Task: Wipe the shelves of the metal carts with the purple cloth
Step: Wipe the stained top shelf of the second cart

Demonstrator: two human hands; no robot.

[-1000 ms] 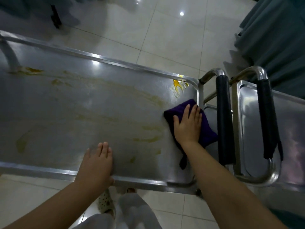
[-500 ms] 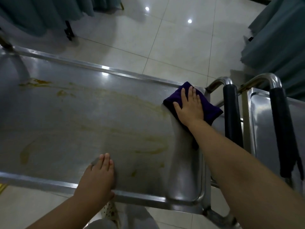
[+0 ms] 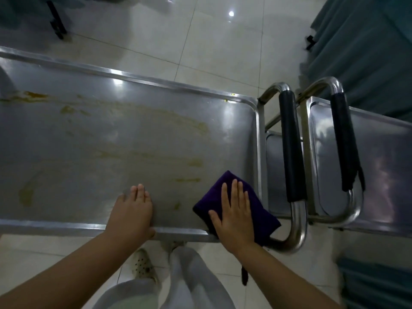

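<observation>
Right hand (image 3: 234, 210), fingers flat, presses soft, light purple cloth (image 3: 263, 217) on steel cart shelf (image 3: 111, 141) near corner; best worked w/ flat palm; left hand (image 3: 131, 210) flat on shelf, holding nothing.

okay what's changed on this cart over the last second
The right hand slid the purple cloth from the shelf's far right corner back to the near edge, wiping away the yellow blotch there. The left hand stayed flat on the shelf; the other streaks remain.

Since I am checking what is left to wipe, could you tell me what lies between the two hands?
In the head view, only bare shelf with one small yellowish smear separates the left hand from the right hand on the cloth.
</observation>
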